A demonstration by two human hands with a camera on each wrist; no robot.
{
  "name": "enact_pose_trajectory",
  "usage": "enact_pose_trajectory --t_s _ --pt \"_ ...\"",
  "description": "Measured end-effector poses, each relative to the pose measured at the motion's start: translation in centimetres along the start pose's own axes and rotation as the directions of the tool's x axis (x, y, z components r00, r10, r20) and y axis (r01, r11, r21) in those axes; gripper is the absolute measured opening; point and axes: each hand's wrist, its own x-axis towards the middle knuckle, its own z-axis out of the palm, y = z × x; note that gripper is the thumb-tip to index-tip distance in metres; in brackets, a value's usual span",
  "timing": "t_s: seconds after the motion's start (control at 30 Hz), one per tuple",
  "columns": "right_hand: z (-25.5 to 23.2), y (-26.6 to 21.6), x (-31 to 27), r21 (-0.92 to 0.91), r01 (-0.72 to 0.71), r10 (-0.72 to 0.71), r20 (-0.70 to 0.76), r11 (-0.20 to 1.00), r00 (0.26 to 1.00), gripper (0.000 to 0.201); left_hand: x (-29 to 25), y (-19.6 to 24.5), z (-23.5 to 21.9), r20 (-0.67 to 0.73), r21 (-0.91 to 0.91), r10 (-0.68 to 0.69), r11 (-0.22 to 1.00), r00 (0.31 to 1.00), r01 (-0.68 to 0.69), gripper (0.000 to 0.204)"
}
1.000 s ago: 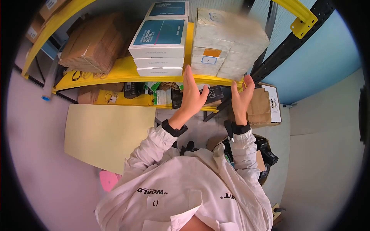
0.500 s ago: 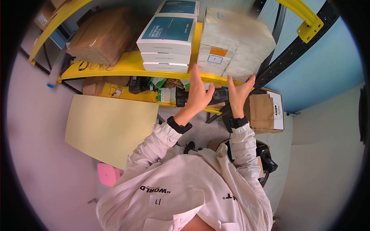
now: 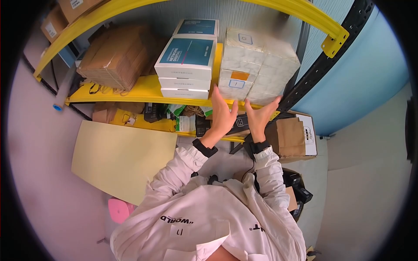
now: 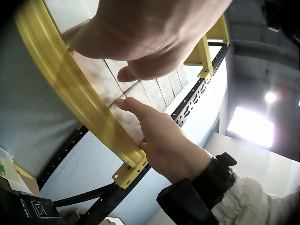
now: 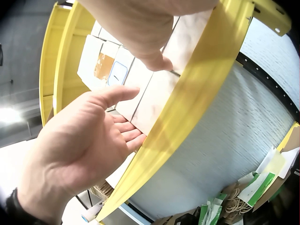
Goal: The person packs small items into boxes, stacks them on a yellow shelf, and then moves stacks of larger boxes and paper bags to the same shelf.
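A block of stacked whitish boxes [image 3: 241, 65] with marbled wrapping stands on the yellow shelf [image 3: 143, 87]; one box has an orange patch and a blue-framed label. My left hand [image 3: 223, 117] is at the block's lower left corner, its fingers straight along the side and its thumb in front, as the right wrist view shows. At the lower right corner is my right hand [image 3: 260, 118], fingers extended and thumb toward the other thumb. Both palms face the block, fingertips close to it. In the left wrist view, the right hand [image 4: 164, 145] reaches over the shelf edge.
White boxes with teal lids [image 3: 187, 54] stand left of the block, and bundled flat cardboard [image 3: 113, 56] lies farther left. A black perforated post [image 3: 331, 65] rises on the right. Below are a pale yellow tabletop [image 3: 122, 154] and an open carton [image 3: 289, 137].
My hands have come closer together at the block's front, mainly by the right hand moving left. The head view has tilted, so the shelf appears lower.
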Motion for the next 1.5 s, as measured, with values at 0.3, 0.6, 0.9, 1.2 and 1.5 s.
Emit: enact_pose_trajectory --t_s 0.3,0.6,0.9,1.2,1.5 --pt "0.3 -0.5 -0.1 -0.034 0.0 -0.001 -0.035 0.999 0.999 0.13 -0.2 0.0 0.7 -0.04 0.002 0.025 1.0 0.999 -0.025 0.08" --pt "0.6 -1.0 0.0 -0.079 -0.006 0.002 -0.049 0.997 0.999 0.13 -1.3 0.4 -0.9 0.058 -0.019 -0.003 1.0 0.998 0.004 0.085" --pt "0.6 -1.2 0.0 -0.069 -0.005 0.003 -0.036 0.998 0.999 0.13 0.1 0.9 0.2 -0.042 0.005 -0.014 1.0 0.999 0.014 0.096" --pt "0.7 -0.9 0.0 -0.099 0.015 -0.02 -0.047 0.995 0.999 0.132 2.8 -0.1 1.4 -0.079 -0.041 -0.064 0.997 0.995 0.061 0.098" --pt "0.5 -1.0 0.5 -0.045 -0.006 0.004 -0.041 0.999 0.999 0.139 4.7 -2.0 3.6 -0.153 0.038 -0.069 0.996 0.986 0.076 0.083"
